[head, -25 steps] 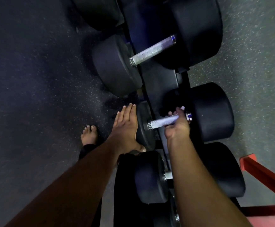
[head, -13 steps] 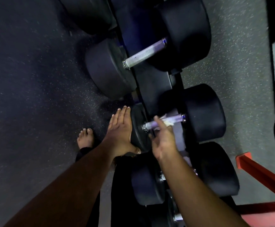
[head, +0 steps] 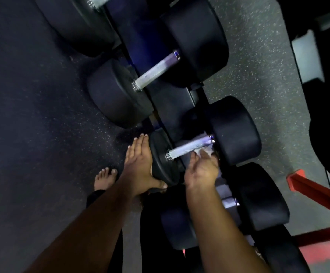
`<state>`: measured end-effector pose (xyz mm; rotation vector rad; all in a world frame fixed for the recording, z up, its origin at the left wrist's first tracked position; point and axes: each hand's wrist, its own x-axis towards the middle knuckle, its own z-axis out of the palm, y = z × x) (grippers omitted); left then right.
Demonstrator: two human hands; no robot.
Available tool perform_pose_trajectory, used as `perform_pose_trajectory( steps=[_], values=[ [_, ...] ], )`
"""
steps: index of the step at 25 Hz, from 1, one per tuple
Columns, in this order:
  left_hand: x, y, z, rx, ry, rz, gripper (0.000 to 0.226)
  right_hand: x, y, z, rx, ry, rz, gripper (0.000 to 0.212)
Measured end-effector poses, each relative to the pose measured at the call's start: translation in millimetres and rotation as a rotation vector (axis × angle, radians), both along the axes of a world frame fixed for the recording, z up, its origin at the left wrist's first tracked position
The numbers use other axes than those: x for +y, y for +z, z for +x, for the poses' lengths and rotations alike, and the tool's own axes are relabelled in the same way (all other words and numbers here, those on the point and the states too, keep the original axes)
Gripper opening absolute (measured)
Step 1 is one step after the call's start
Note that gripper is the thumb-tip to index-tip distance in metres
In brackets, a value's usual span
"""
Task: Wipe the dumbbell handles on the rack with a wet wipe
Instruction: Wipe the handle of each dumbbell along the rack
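Several black dumbbells lie across a dark rack [head: 172, 107]. My left hand [head: 140, 164] rests flat against the outer face of the middle dumbbell's left head [head: 162, 160], fingers straight and thumb under its lower edge. The middle dumbbell's knurled metal handle [head: 187, 147] is bare along its top. My right hand [head: 201, 170] sits palm up just below that handle and holds a white wet wipe [head: 206, 150] in its fingertips against the underside near the right head [head: 236, 131]. A larger dumbbell's handle [head: 156, 71] lies above. A nearer handle [head: 229, 201] is partly hidden by my right forearm.
Speckled rubber floor [head: 42, 115] spreads to the left, and my bare foot [head: 105, 178] stands there near the rack. A red metal frame [head: 307, 186] crosses the lower right. More dark equipment [head: 329, 125] fills the right edge.
My right hand came off the top of the handle's right end and turned palm up beneath it, taking the wipe along. My left hand stayed on the dumbbell head.
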<state>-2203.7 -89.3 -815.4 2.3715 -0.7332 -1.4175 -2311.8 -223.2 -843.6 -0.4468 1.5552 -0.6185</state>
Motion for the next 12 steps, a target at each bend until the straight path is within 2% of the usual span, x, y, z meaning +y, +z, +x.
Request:
perform_pose_trajectory(
  steps=[2,5,7,10,12],
  values=[
    [-0.5,2.4,0.0,0.019,-0.005,0.001,0.164,14.7,14.8,2.6,0.020,-0.040,0.081,0.035],
    [0.7,0.9,0.5,0.021,0.016,-0.012,0.164,26.7,19.3,-5.0,0.033,0.096,0.220,0.022],
    [-0.2,0.6,0.7,0.039,0.011,-0.015,0.164,17.0,14.8,-16.5,0.132,0.212,0.210,0.015],
    [2.2,2.4,0.3,0.031,0.011,-0.013,0.163,5.3,4.6,-27.5,0.326,0.432,0.193,0.016],
    [2.2,0.8,0.1,0.024,-0.002,-0.012,0.163,-1.8,-0.5,-34.9,0.444,0.523,0.117,0.026]
  ],
)
